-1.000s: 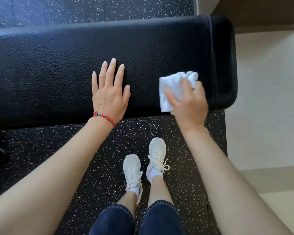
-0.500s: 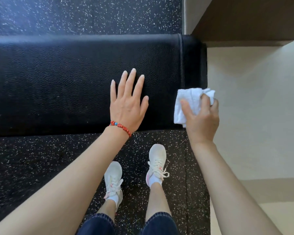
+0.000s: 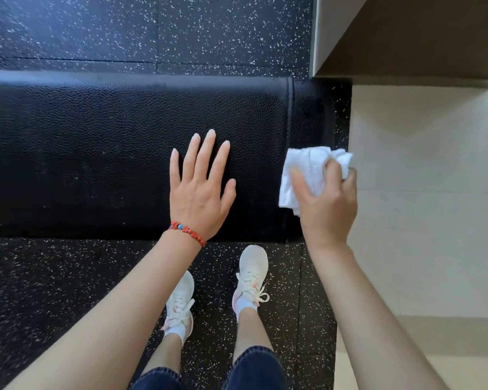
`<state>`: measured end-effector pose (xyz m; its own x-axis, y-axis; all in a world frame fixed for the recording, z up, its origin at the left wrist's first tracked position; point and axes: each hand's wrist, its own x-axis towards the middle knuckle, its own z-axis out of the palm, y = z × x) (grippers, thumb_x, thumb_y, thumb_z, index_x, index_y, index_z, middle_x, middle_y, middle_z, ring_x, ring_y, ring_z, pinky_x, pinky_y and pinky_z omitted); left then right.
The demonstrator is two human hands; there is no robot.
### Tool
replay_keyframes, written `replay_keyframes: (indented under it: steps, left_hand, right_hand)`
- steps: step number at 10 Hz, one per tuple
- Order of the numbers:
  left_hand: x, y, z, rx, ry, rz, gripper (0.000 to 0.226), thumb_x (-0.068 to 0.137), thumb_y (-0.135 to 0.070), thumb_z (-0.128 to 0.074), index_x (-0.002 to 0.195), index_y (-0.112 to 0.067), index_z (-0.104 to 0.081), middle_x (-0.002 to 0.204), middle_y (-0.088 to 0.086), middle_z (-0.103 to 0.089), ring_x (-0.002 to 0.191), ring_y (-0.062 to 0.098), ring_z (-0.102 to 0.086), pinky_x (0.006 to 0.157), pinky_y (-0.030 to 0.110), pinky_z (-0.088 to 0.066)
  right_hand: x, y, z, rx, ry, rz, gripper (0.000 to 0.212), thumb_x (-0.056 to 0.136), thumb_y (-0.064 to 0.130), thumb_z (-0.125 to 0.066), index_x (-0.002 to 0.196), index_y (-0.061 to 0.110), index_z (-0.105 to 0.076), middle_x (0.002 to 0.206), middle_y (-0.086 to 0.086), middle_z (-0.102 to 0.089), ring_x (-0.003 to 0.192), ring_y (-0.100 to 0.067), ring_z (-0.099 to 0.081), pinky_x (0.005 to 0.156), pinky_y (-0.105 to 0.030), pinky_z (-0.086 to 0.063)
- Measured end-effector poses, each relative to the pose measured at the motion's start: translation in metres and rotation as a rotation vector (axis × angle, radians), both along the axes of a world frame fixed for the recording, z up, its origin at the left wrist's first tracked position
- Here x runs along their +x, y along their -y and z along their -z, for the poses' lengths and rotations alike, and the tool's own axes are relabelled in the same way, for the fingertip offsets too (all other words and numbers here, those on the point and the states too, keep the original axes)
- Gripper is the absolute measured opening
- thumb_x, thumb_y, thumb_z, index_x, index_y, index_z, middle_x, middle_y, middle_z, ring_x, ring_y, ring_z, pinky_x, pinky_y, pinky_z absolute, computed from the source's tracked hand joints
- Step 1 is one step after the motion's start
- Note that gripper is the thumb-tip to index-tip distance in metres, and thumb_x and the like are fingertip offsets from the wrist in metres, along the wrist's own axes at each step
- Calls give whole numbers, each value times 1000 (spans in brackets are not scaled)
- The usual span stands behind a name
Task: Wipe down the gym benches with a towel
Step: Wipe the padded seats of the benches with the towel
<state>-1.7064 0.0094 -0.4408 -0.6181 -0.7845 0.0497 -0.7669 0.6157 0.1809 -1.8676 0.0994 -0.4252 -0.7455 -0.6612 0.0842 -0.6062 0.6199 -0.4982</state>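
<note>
Towel (image 3: pixel 302 175), white and crumpled, sat bunched in the right hand (image 3: pixel 328 204) at the right end of the black padded bench (image 3: pixel 96 153). That hand's fingers (image 3: pixel 333 175) were curled over the cloth from above, with the thumb pressed along the cloth's near-left part, so most of the towel stuck out beyond the fingertips, toward the bench's far side and to the left. Whether the cloth touched the end face of the bench or hung just beside it could not be told. Left of the towel, the left hand (image 3: pixel 200 192) lay flat on the bench's textured surface, fingers straight, slightly spread and holding nothing, with a red beaded bracelet (image 3: pixel 188 233) on its wrist near the bench's front edge. Nearer than the bench, two white sneakers (image 3: pixel 251 271) stood on the speckled black floor mat (image 3: pixel 54 282). Right of the bench's end, pale flooring (image 3: pixel 423 220) began.
</note>
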Motion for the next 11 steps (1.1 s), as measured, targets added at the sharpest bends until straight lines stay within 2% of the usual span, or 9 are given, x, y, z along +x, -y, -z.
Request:
replay_keyframes:
  steps: [2, 3, 4, 5, 6, 7, 8, 9, 11]
  left_hand:
    - [0, 0, -1, 0, 15, 2, 52, 91, -31, -43, 139, -11, -40, 147, 15, -36, 137, 30, -26, 111, 53, -16]
    - [0, 1, -2, 10, 20, 0, 52, 91, -32, -42, 139, -11, -41, 147, 15, -36, 137, 30, -26, 111, 53, -16]
    - [-1, 1, -4, 25, 37, -3, 52, 91, -33, -41, 139, -12, -41, 148, 14, -36, 137, 30, -27, 111, 53, -17]
    - [-1, 2, -9, 53, 67, 3, 53, 91, -34, -40, 139, -11, -42, 147, 14, -37, 136, 30, -27, 111, 52, -17]
    - [-1, 4, -19, 120, 92, 9, 54, 90, -34, -39, 138, -10, -44, 146, 14, -38, 135, 32, -30, 109, 53, -21]
    - [-4, 7, -32, 216, 113, 10, 57, 88, -36, -35, 137, -8, -45, 146, 16, -39, 134, 35, -34, 106, 55, -27]
    - [-2, 5, -48, 294, 108, 27, 59, 88, -36, -32, 136, -5, -46, 144, 19, -40, 132, 38, -37, 104, 55, -31]
    - [2, -1, -68, 319, 118, 107, 58, 87, -35, -32, 134, -4, -48, 141, 20, -43, 131, 39, -39, 103, 54, -33]
    - [18, -14, -122, 288, 131, 318, 56, 88, -35, -34, 132, -4, -50, 138, 17, -48, 129, 35, -43, 102, 53, -35]
  right_hand:
    - [-31, 58, -5, -29, -13, 5, 45, 75, 42, -65, 95, 2, -62, 86, -23, -57, 71, -35, -57, 57, -24, -30]
    - [-46, 91, -8, 23, 36, 27, 46, 80, 42, -64, 106, 4, -60, 101, -21, -56, 87, -33, -54, 60, -26, -26]
    - [-46, 86, -7, 6, 37, -10, 44, 79, 39, -66, 104, 3, -61, 95, -23, -56, 82, -35, -55, 58, -26, -28]
    - [-33, 64, -7, -4, 10, -12, 43, 74, 40, -66, 94, 1, -61, 81, -23, -57, 66, -34, -57, 52, -24, -33]
    - [-18, 34, -11, 21, -1, 1, 46, 75, 46, -59, 91, 3, -58, 77, -21, -57, 64, -34, -56, 50, -27, -39]
    - [-4, 3, -21, 103, 49, 3, 48, 76, 48, -59, 90, 3, -60, 76, -20, -57, 66, -33, -55, 54, -27, -35]
    - [6, -20, -36, 168, 198, 68, 41, 75, 38, -72, 94, 3, -62, 82, -20, -58, 73, -34, -55, 60, -27, -32]
    - [24, -42, -58, 96, 280, 208, 39, 73, 35, -74, 87, 1, -62, 76, -19, -57, 65, -29, -51, 60, -26, -29]
    - [67, -72, -115, -37, 295, 458, 37, 73, 27, -77, 93, 0, -64, 74, -16, -59, 64, -20, -44, 59, -19, -25]
